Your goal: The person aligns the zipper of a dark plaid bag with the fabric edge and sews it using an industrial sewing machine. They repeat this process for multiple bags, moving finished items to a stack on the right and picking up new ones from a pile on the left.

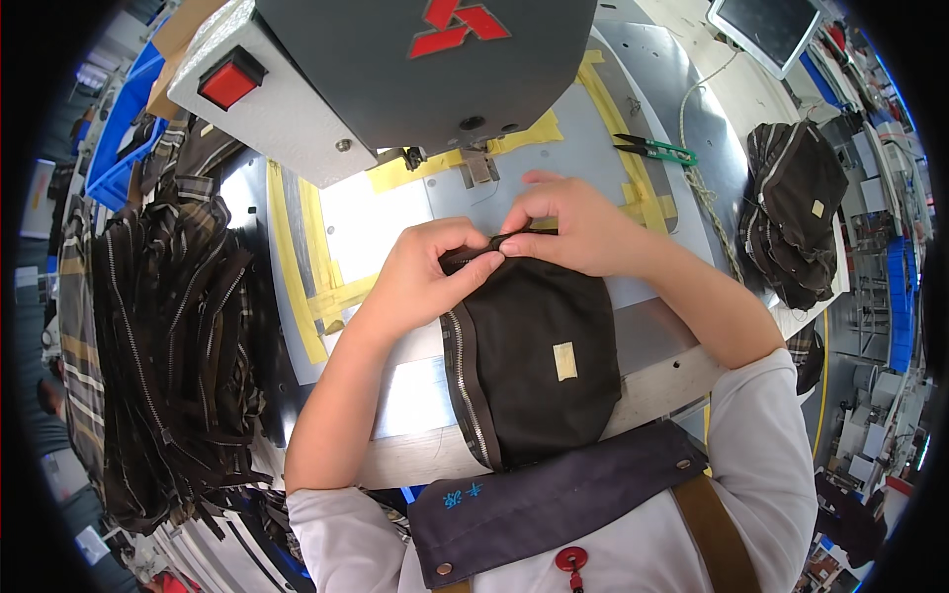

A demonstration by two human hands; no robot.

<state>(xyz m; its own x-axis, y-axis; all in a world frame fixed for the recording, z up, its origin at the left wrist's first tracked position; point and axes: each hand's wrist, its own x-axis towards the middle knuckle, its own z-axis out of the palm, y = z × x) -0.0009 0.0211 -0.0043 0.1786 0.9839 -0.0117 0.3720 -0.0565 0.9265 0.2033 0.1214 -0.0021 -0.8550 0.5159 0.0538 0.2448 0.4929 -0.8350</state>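
A dark fabric pouch [539, 346] lies across the near edge of the machine bed in front of me. A metal zipper [465, 385] runs down its left side, and a small pale yellow patch [564, 362] sits on its face. My left hand [420, 272] pinches the pouch's far edge between thumb and forefinger. My right hand [568, 222] pinches the same edge just beside it, thumb tip close to the left thumb. Whatever small part lies between the fingertips is hidden. Just beyond my hands stands the sewing machine head [425, 69], over a small metal plate [479, 168].
Yellow tape [294, 267] borders the work plate. Green-handled thread snips [657, 150] lie at the far right, near a pale cord [704, 188]. Zippered fabric pieces [168, 326] pile up on the left; more pouches [796, 208] are stacked on the right. A blue bin [124, 158] stands far left.
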